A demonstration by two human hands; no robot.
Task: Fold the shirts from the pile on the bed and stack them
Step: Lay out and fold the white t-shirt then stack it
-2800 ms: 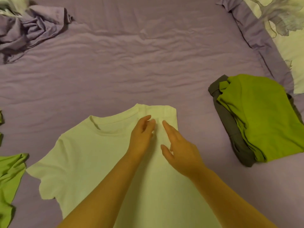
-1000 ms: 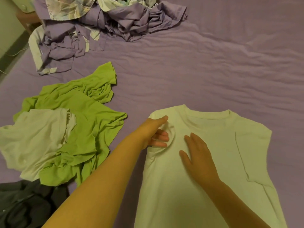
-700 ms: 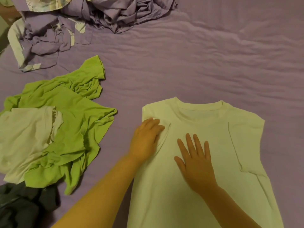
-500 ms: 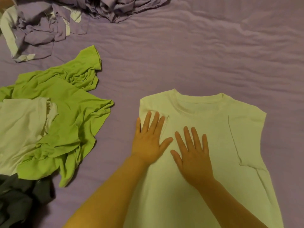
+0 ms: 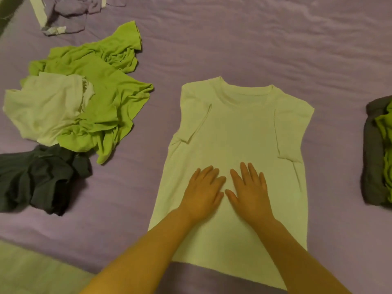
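One white shirt (image 5: 239,132) lies flat on the bed (image 5: 233,45), both sleeves folded inward. Left hand (image 5: 204,190) and right hand (image 5: 250,190) press on it, fingers spread. Unfolded pile (image 5: 70,115), left: three shirts. Folded stack (image 5: 377,151), right: two.

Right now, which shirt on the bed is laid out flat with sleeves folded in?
The pale cream cotton T-shirt at centre, under both flat hands, left hand and right hand. The lime-green shirt, other pale shirt and dark grey shirt lie crumpled.
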